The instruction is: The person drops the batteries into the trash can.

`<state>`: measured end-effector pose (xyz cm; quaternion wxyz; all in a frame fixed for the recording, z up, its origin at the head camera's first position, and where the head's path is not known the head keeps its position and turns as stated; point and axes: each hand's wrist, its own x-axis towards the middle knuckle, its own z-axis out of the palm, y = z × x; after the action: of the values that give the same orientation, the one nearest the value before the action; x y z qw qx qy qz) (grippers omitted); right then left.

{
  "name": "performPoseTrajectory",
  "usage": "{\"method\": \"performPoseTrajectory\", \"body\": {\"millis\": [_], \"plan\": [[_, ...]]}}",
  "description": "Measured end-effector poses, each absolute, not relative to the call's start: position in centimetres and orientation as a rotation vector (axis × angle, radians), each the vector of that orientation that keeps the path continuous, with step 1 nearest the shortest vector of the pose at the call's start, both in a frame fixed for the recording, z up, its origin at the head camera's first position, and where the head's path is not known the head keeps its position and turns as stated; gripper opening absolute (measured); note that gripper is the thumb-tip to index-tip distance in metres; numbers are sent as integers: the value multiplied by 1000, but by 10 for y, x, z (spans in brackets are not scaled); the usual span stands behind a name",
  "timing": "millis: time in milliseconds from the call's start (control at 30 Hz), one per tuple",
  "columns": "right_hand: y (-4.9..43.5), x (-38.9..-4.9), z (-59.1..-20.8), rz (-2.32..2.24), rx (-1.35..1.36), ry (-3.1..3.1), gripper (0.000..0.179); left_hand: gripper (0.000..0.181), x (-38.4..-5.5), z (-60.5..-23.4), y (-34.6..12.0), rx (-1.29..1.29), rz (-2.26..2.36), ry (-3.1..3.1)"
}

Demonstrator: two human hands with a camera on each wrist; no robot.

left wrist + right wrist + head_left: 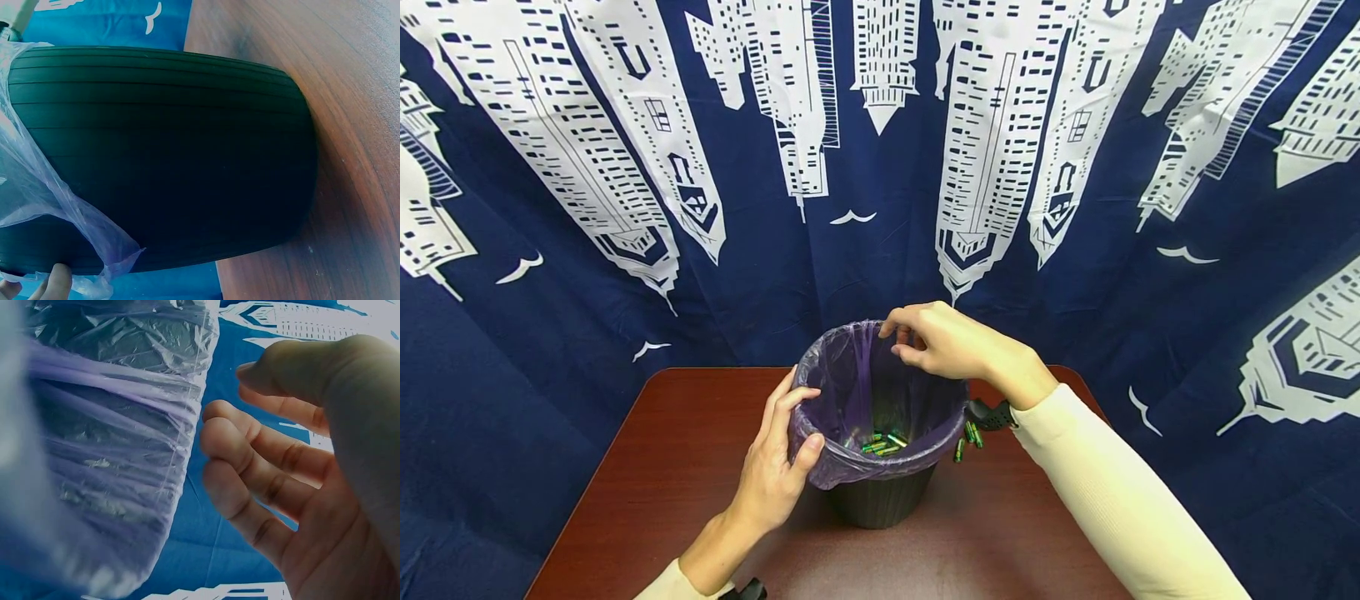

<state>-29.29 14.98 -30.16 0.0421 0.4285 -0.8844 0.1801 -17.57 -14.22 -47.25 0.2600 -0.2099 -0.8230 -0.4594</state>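
A black ribbed trash can [880, 498] stands upright on the table, lined with a translucent purple trash bag [835, 475] folded over its rim. Several green batteries [883, 443] lie in the bottom of the bag. My left hand [772, 462] holds the can at its left rim, fingers and thumb spread along the bag's edge. In the left wrist view its fingertips [59, 281] show beside the bag. Over the far right part of the opening is my right hand [936, 337], fingers loosely bent and nothing between them. The right wrist view shows these fingers [228, 487] apart from the bag.
Several more green batteries [970, 437] lie on the reddish-brown table [700, 467], right of the can and near my right wrist. A dark blue curtain [880, 267] with white city buildings hangs behind the table and down both sides.
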Motion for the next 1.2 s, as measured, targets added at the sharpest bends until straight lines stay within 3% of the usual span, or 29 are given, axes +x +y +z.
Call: {"method": "performPoseTrajectory", "body": {"millis": [633,1200], "plan": [[203,-294,-318,594,1104,-2636,17,64,-177,-472,-141,-575,-1248,-2217],[265,-305,-395,794,817,-2823,20,64,-178,-471,-142,-577,-1252,-2209]]}}
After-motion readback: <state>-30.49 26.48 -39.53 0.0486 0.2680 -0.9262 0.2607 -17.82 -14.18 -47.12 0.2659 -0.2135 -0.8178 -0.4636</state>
